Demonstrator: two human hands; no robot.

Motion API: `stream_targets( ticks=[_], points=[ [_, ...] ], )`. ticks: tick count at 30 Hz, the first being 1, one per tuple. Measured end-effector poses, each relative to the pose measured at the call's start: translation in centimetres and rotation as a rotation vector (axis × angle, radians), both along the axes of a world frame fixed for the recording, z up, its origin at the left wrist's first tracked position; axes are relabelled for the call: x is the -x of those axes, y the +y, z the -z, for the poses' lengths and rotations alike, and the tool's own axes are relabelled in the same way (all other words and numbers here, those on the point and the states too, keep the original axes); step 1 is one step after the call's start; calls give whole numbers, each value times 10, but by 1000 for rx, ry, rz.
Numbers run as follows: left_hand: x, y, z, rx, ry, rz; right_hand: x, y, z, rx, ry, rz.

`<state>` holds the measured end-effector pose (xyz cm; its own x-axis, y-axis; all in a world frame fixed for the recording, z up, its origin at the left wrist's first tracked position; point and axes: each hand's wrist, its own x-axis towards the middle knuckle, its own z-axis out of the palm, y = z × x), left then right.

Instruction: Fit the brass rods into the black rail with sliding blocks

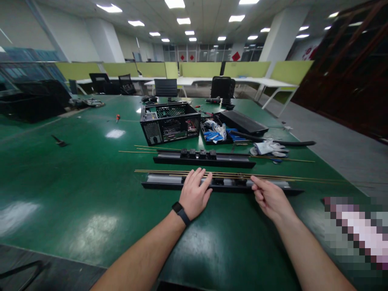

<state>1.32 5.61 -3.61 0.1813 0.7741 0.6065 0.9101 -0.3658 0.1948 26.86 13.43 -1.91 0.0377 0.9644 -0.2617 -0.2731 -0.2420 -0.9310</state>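
Note:
A long black channel (174, 187) with a pale inner strip lies crosswise in front of me, with black blocks (241, 181) set in it. Several thin brass-coloured rods (157, 171) run along its top and stick out past both ends. My left hand (195, 194) rests over the channel's left half and the rods, fingers spread and stretched out; a dark watch is on that wrist. At the right half, my right hand (271, 198) has its index fingertip at the rods and the other fingers curled in. Whether anything sits inside those curled fingers is hidden.
Behind lies a second black channel (206, 162) with blocks and rods. Farther back stand an open black computer case (171, 125) and a black tray (209, 139) holding blue-and-white gloves. More gloves (269, 148) and a black tube (291, 143) lie right on the green table (100, 182).

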Motion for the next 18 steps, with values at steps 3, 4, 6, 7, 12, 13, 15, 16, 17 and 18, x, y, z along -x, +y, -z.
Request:
stream_targets(
  ticks=[3,4,6,7,12,13,15,16,17,18],
  points=[
    [1,0,-1,-10,-12,-1,-1,0,-2,-10,0,5],
    [1,0,-1,-6,-19,-4,-1,0,-2,-1,-3,-1],
    [0,1,-2,9,-18,-3,0,0,-3,21,-8,-20],
    [0,1,-2,13,-14,-2,0,1,-3,25,-9,-25],
    [-1,3,-1,22,-32,-7,0,2,-3,32,-28,-22],
    [-1,3,-1,23,-32,-7,0,2,-3,35,-30,-20],
    [0,3,-1,24,-29,-8,0,2,-3,37,-28,-18],
    [0,3,-1,23,-27,-7,0,2,-4,35,-28,-16],
    [0,3,-1,21,-24,-7,0,1,-4,35,-29,-17],
    [0,3,-1,19,-23,-8,0,1,-4,33,-29,-15]
  ],
)
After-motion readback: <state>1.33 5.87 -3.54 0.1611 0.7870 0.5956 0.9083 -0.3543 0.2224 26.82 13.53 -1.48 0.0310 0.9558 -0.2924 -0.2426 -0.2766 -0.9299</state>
